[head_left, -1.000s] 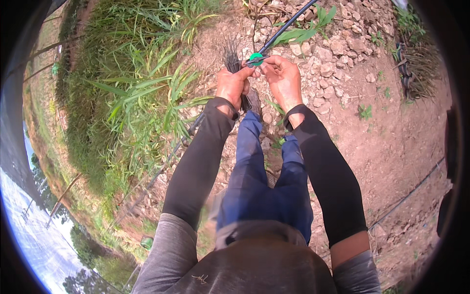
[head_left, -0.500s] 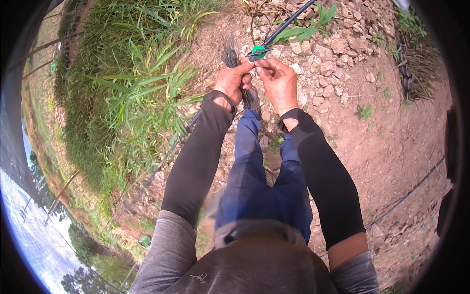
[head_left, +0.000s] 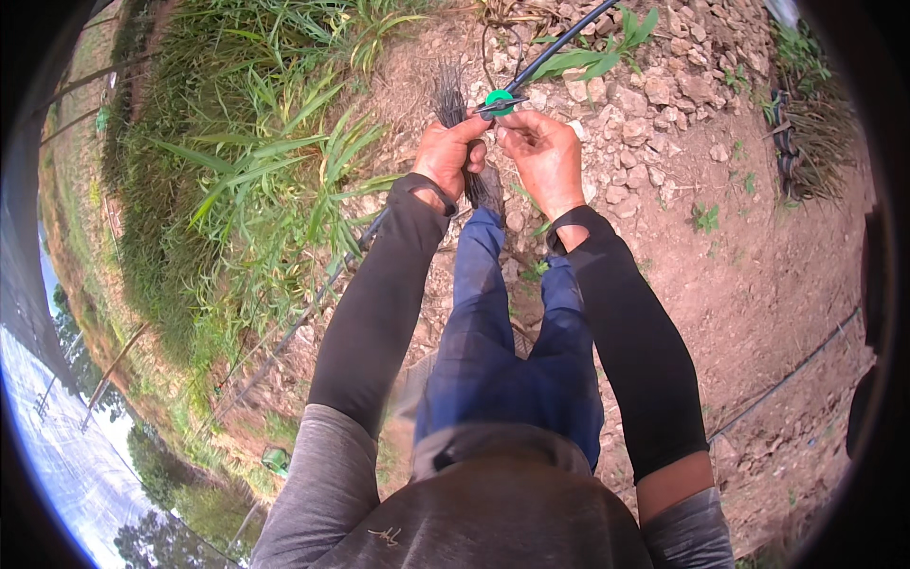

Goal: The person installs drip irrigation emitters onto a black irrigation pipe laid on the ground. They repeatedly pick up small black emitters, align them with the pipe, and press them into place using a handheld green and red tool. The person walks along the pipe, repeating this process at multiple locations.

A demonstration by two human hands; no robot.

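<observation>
Black irrigation hose (head_left: 559,43) runs over the stony soil (head_left: 758,247) to both hands, where the left hand (head_left: 453,156) grips a bundle of thin black tubes (head_left: 449,95) and the right hand (head_left: 542,152) pinches the green fitting (head_left: 498,100), best kept square to the hose.

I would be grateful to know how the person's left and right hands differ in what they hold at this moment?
The left hand is closed in a fist round a bundle of thin dark strands that fan upward; the right hand holds no bundle. Its fingers pinch at the small green fitting on the black hose, while the left hand only nears it. Both are bare, raised together above the stony soil.
</observation>
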